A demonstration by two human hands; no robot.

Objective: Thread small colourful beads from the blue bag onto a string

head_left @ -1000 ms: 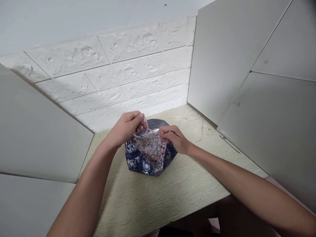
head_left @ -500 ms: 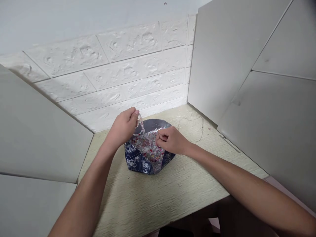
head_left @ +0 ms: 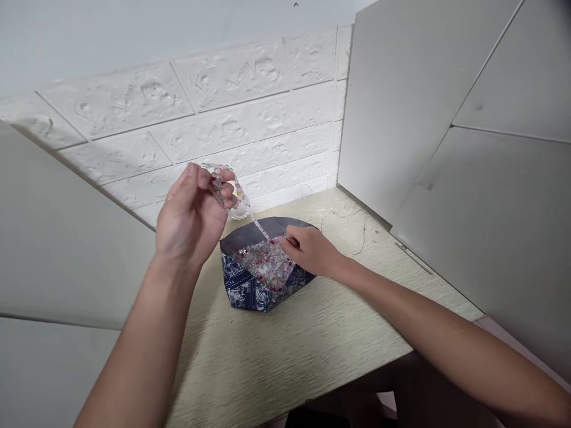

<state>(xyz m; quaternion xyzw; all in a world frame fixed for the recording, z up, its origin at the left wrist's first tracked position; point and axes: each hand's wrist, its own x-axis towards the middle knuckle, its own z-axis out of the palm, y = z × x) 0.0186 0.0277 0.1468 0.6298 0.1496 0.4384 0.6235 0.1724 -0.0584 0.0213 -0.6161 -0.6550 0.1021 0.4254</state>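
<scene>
The left hand [head_left: 191, 208] is raised left of centre, its fingers curled closed on a clear beaded strand [head_left: 225, 190]. The strand's long axis slants from that hand down and to the right, toward a blue patterned paper tray [head_left: 243, 288] sitting mid-frame on a pale desk [head_left: 285, 362] and holding loose beads [head_left: 263, 264]. The right hand [head_left: 312, 251], nearer the tray, reaches in from the right, fingertips together over the beads; whether they pinch anything, I can't tell.
</scene>
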